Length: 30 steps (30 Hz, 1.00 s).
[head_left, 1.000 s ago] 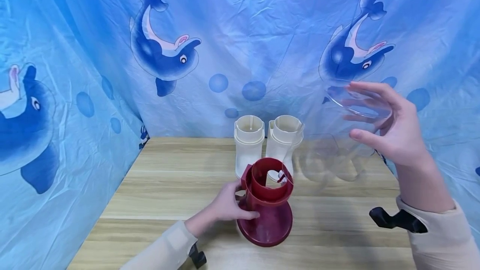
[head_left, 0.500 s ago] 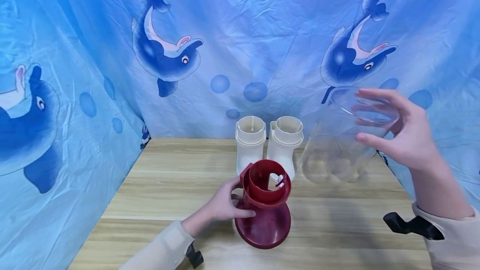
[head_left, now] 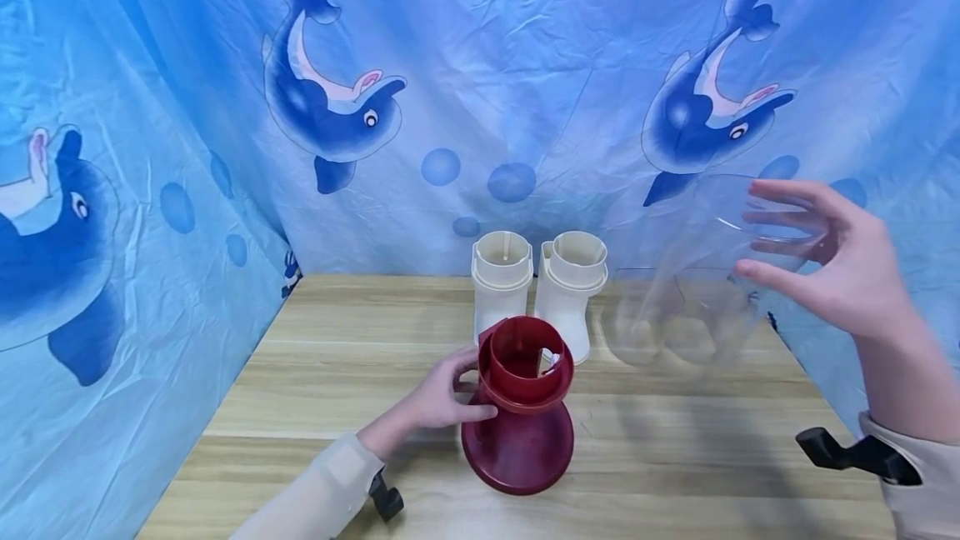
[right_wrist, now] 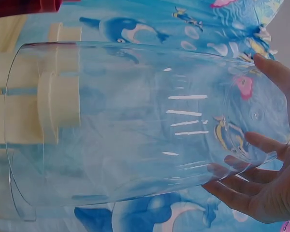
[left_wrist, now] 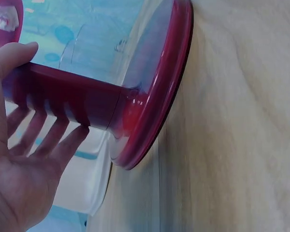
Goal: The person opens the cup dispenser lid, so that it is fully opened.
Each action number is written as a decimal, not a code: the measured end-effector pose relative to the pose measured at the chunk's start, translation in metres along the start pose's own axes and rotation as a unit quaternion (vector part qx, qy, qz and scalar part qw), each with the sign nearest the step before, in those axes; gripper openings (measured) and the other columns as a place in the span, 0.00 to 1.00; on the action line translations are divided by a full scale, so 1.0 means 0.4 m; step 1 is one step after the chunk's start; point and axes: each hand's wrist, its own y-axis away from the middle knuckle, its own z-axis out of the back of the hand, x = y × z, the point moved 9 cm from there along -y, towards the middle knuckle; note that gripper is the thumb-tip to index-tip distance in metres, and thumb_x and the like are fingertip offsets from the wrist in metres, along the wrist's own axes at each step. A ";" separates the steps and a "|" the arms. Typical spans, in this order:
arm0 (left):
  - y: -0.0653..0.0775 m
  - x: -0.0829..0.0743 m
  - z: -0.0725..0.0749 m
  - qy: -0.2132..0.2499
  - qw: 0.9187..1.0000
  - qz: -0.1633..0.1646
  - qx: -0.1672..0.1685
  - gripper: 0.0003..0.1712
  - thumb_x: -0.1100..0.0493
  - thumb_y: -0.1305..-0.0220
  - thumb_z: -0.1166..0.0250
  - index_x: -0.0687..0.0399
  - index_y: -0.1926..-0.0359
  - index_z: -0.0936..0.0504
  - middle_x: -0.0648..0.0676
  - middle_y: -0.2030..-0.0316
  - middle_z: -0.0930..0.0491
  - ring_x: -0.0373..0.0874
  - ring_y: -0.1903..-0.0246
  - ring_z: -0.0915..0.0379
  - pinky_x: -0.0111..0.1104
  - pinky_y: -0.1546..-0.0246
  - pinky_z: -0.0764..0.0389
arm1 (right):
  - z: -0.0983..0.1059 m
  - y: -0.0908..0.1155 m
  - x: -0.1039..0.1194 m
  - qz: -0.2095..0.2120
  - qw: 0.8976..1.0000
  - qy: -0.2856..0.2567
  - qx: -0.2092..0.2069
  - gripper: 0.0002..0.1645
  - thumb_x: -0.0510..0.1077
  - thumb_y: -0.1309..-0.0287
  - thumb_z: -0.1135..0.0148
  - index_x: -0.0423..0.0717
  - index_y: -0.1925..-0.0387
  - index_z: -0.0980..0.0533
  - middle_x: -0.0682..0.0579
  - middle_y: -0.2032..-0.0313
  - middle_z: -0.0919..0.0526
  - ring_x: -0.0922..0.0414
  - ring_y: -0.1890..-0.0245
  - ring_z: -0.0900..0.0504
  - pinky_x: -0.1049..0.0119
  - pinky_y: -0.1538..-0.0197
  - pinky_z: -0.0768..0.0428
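My left hand (head_left: 442,390) grips the column of a red plastic stand (head_left: 517,452), with the thumb on the near side. The stand has a wide round base low at the wooden table and an upright ring-shaped collar (head_left: 525,348) on top, with a cut-out showing a small white part. To the right and higher up, my right hand (head_left: 832,261) holds a clear plastic cylinder (right_wrist: 125,121) by its upper end, fingers and thumb spread around it. The cylinder hangs with its wide open end downward, nearly see-through in the head view.
Two cream-white stands (head_left: 501,298) with round collars stand side by side behind the red one. Right of them is a faint clear container (head_left: 633,340) on the wooden table (head_left: 345,340). A blue dolphin-print cloth (head_left: 465,90) hangs behind and along the sides.
My right hand has carried the clear cylinder to the right and slightly down, away from over the red stand. The left hand and the stand have shifted slightly left.
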 end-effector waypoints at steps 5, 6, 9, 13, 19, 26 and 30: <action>0.003 -0.007 0.003 -0.015 1.000 0.009 -0.011 0.48 0.60 0.45 0.18 0.47 0.26 0.30 0.57 0.37 0.19 0.44 0.40 0.20 0.37 0.47 0.10 | 0.024 0.009 -0.038 -0.032 0.999 0.022 -0.013 0.51 0.18 0.55 0.25 0.43 0.27 0.26 0.67 0.34 0.20 0.77 0.46 0.16 0.87 0.52 0.19; 0.003 -0.009 0.003 -0.025 1.000 0.008 -0.017 0.48 0.59 0.45 0.17 0.46 0.26 0.30 0.56 0.37 0.19 0.44 0.41 0.20 0.36 0.48 0.09 | 0.028 0.010 -0.045 -0.038 0.999 0.026 -0.016 0.51 0.19 0.54 0.25 0.44 0.27 0.26 0.68 0.35 0.20 0.78 0.47 0.16 0.88 0.52 0.19; 0.001 -0.010 0.003 -0.044 0.998 0.003 -0.034 0.46 0.58 0.45 0.17 0.45 0.27 0.29 0.55 0.37 0.19 0.43 0.42 0.20 0.34 0.50 0.09 | 0.040 0.014 -0.065 -0.051 0.998 0.038 -0.022 0.51 0.22 0.53 0.23 0.47 0.27 0.27 0.71 0.36 0.21 0.80 0.48 0.17 0.89 0.54 0.21; 0.000 -0.011 0.010 -0.045 0.998 -0.026 -0.048 0.41 0.67 0.41 0.22 0.54 0.28 0.26 0.60 0.36 0.22 0.40 0.38 0.23 0.33 0.44 0.11 | 0.050 0.017 -0.080 -0.059 0.997 0.043 -0.025 0.50 0.23 0.51 0.24 0.48 0.26 0.27 0.72 0.36 0.23 0.81 0.48 0.18 0.90 0.54 0.21; 0.008 -0.016 0.024 -0.062 0.994 -0.048 -0.081 0.38 0.75 0.44 0.27 0.61 0.30 0.24 0.64 0.37 0.20 0.35 0.38 0.25 0.31 0.42 0.14 | 0.055 0.025 -0.093 -0.062 0.997 0.047 -0.026 0.50 0.23 0.50 0.24 0.48 0.26 0.27 0.72 0.36 0.24 0.82 0.48 0.19 0.90 0.54 0.22; 0.033 -0.030 0.028 -0.177 0.961 -0.065 -0.204 0.37 0.69 0.54 0.24 0.54 0.38 0.18 0.55 0.50 0.13 0.39 0.56 0.18 0.28 0.64 0.10 | 0.071 0.035 -0.099 -0.065 0.996 0.047 -0.040 0.50 0.22 0.49 0.25 0.47 0.26 0.28 0.72 0.35 0.24 0.84 0.49 0.19 0.90 0.55 0.22; 0.049 -0.023 0.040 -0.198 0.942 -0.060 -0.263 0.30 0.75 0.54 0.34 0.54 0.46 0.14 0.52 0.60 0.11 0.37 0.65 0.20 0.27 0.69 0.13 | 0.083 0.039 -0.104 -0.071 0.995 0.048 -0.050 0.48 0.22 0.48 0.26 0.47 0.26 0.28 0.72 0.35 0.24 0.84 0.49 0.19 0.91 0.55 0.22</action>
